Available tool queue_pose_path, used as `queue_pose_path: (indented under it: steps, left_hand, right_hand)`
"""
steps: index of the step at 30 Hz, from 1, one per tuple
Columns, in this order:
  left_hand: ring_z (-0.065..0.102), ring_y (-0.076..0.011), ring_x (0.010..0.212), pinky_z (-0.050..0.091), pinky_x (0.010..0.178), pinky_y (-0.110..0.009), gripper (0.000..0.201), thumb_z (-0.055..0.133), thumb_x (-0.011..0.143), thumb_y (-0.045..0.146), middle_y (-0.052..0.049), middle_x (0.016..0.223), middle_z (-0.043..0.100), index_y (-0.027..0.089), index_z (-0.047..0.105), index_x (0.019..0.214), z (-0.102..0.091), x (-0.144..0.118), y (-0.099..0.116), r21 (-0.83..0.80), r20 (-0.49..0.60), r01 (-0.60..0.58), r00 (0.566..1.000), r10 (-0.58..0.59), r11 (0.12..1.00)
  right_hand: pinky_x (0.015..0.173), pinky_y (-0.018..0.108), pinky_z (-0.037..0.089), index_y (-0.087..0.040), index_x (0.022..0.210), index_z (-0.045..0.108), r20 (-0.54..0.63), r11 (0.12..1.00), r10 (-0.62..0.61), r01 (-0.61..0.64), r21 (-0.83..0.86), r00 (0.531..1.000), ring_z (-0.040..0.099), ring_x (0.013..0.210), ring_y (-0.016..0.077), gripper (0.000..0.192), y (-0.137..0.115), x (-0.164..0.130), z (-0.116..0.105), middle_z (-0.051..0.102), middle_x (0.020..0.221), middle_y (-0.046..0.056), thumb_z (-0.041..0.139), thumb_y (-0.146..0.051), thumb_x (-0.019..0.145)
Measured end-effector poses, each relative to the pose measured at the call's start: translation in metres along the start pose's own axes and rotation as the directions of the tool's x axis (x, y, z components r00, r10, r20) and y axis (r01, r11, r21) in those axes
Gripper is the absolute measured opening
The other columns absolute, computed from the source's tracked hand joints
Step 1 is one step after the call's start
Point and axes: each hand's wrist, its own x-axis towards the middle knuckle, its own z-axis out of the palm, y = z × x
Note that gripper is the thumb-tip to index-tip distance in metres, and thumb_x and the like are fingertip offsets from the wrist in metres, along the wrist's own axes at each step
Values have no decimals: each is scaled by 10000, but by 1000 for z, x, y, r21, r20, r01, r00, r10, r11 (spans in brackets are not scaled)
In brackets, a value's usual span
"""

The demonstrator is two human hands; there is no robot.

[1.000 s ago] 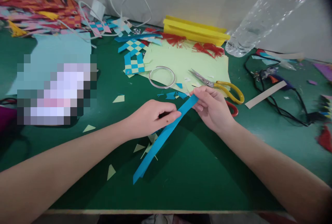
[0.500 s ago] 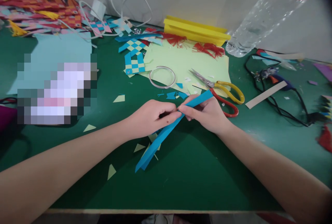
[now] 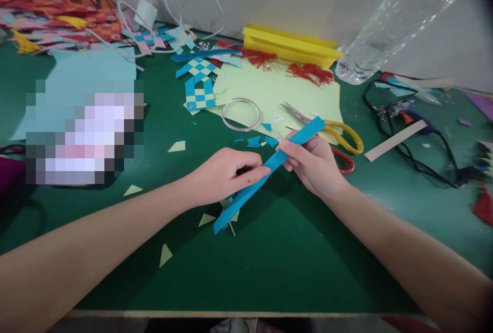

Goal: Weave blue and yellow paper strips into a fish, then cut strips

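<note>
A long blue paper strip [image 3: 246,195] slants between my hands, its upper end at the right and its lower end over the green table [image 3: 292,271]. My left hand [image 3: 234,171] pinches it near the middle, thumb on top. Higher up the strip, my right hand [image 3: 308,155] grips it between thumb and fingers. Just beyond my right hand lie scissors [image 3: 342,135] with one yellow and one red handle, the red one partly hidden by the hand. Blue paper scraps [image 3: 254,142] and a metal ring [image 3: 241,115] are behind my hands.
Pale green sheets [image 3: 269,84] lie at the back, with red tassels [image 3: 310,73] and folded yellow paper [image 3: 290,45]. Blue-and-green woven paper pieces [image 3: 200,94] sit left of them. A plastic bottle [image 3: 385,27] stands back right, beside a black cord [image 3: 404,150]. A pixelated object [image 3: 84,137] lies left.
My right hand has shifted slightly up and right along with the blue strip. The strip's lower end has risen and its layers lie closer together. My left hand stays nearly in place.
</note>
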Motion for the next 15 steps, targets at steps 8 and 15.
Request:
queue_pose_path:
  steps: [8,15]
  left_hand:
    - [297,-61,465,229,429,-184,399,501,941,332,76,514,332,175,389,592,1,0,-1,21,-7,-11,1000,11,1000]
    - [314,-58,466,244,434,-173,375,524,917,319,75,508,374,170,422,589,1,1,-2,2,-6,7,1000,-7,1000]
  right_hand:
    - [494,211,441,-186,774,683,182,960,-16,66,-271,983,531,533,71,106,-9,-6,3,599,619,-45,769,-248,772]
    - [504,207,444,-182,761,679,230,949,-7,79,-306,973,544,528,74,104,-10,-5,3,580,581,-56,765,-241,774]
